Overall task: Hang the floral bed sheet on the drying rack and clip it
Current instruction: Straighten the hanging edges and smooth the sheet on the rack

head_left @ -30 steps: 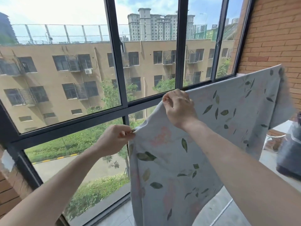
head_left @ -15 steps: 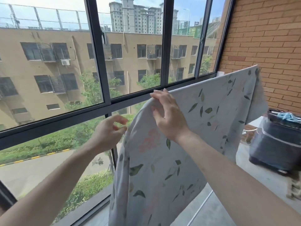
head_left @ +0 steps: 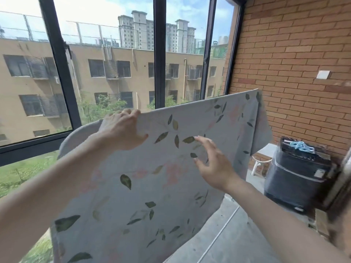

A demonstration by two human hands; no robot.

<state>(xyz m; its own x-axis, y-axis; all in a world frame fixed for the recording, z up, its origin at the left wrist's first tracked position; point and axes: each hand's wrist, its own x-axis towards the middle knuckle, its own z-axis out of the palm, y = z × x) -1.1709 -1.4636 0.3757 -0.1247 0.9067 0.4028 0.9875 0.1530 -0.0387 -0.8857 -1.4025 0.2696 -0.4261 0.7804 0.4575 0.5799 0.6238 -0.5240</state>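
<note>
There is 1 floral bed sheet (head_left: 144, 186), pale grey-blue with green leaves and faint pink flowers, and 2 bare hands work on it in front of a dark-framed window (head_left: 159, 54). The sheet hangs over a high line that slopes up toward the brick wall (head_left: 294, 54); whatever carries it is hidden under the fabric, and no clip can be made out. The left hand (head_left: 121, 130) is raised on an arm that comes up from the lower left corner. Its fingers (head_left: 131, 112) are curled over the sheet's top edge and disappear behind it, while its thumb lies on the near face of the cloth, so this hand grips the top fold. Left of that hand the fabric rounds off and drops steeply. The right hand (head_left: 210, 162) reaches up from the lower right on an outstretched forearm, palm turned toward the sheet. Its fingers (head_left: 201, 141) are spread and nearly straight, their tips at or just short of the printed surface; whether they touch it I cannot tell. It holds nothing. The sheet's far corner reaches the wall at upper right. Further right stands 1 dark washing machine (head_left: 296, 179) with 1 tangle of light blue cord (head_left: 302, 146) on its lid.
</note>
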